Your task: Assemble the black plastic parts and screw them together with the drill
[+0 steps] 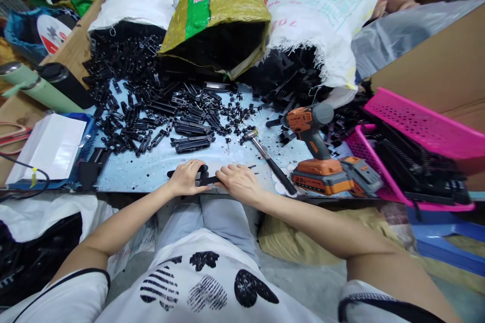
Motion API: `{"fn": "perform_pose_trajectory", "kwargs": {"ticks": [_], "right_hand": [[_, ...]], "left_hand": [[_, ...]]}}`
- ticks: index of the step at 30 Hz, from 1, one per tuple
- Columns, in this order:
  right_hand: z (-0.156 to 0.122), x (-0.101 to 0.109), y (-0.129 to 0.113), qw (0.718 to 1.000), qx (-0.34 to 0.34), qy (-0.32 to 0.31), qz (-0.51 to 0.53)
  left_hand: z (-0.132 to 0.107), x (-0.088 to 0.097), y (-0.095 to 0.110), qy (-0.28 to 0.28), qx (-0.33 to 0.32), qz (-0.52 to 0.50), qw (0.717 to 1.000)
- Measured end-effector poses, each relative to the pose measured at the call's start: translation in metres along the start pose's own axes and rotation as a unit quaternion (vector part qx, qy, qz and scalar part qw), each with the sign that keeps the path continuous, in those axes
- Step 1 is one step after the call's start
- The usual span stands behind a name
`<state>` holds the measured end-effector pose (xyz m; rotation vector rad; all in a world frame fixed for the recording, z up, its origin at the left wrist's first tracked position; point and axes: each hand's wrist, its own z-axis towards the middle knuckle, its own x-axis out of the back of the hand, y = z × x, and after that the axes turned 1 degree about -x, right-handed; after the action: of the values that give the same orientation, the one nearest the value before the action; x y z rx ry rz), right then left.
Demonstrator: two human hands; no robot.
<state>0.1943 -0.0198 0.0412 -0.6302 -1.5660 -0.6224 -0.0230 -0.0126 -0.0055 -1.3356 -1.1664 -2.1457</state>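
Both hands rest at the near edge of a pale blue worktable point(151, 166). My left hand point(185, 177) is closed around a black plastic part point(203, 177), fingers curled over it. My right hand point(239, 181) grips the same black part from the right side, fingers pressed down on it. A heap of similar black plastic parts point(166, 111) is spread across the middle of the table beyond the hands. A hammer point(271, 161) lies just right of my right hand.
An orange cordless drill point(316, 154) stands at the right with a spare battery beside it. Pink baskets point(413, 151) of black parts sit at far right. Sacks point(220, 15) of parts line the back. A white box point(49, 146) and bottles lie left.
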Motion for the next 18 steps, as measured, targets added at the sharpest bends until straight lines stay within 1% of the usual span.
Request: {"fn": "perform_pose_trajectory", "kwargs": {"ticks": [2, 8, 10, 12, 14, 15, 16, 18], "right_hand": [[-0.002, 0.002, -0.001, 1.000, 0.002, 0.001, 0.001], [-0.001, 0.000, -0.004, 1.000, 0.005, 0.012, -0.021], [0.000, 0.002, -0.004, 1.000, 0.006, 0.012, -0.028], [0.003, 0.005, -0.001, 0.999, 0.019, 0.005, -0.026], [0.006, 0.006, 0.006, 0.999, 0.041, -0.009, -0.015], [0.008, 0.005, 0.010, 0.999, 0.048, -0.020, -0.007], [0.010, 0.002, 0.015, 0.998, 0.051, -0.036, 0.005], [0.016, -0.006, 0.026, 0.996, 0.041, -0.072, 0.039]], "left_hand": [[-0.001, 0.001, 0.002, 0.000, -0.007, -0.007, 1.000], [-0.001, -0.002, 0.001, 0.021, 0.004, 0.002, 1.000], [-0.001, -0.002, -0.001, 0.016, 0.003, -0.004, 1.000], [0.001, -0.001, -0.005, -0.001, 0.008, -0.014, 1.000], [0.007, 0.002, -0.010, -0.032, 0.014, -0.029, 0.999], [0.012, 0.005, -0.013, -0.058, 0.018, -0.036, 0.998], [0.018, 0.008, -0.016, -0.092, 0.020, -0.040, 0.995], [0.034, 0.017, -0.020, -0.180, 0.008, -0.034, 0.983]]}}
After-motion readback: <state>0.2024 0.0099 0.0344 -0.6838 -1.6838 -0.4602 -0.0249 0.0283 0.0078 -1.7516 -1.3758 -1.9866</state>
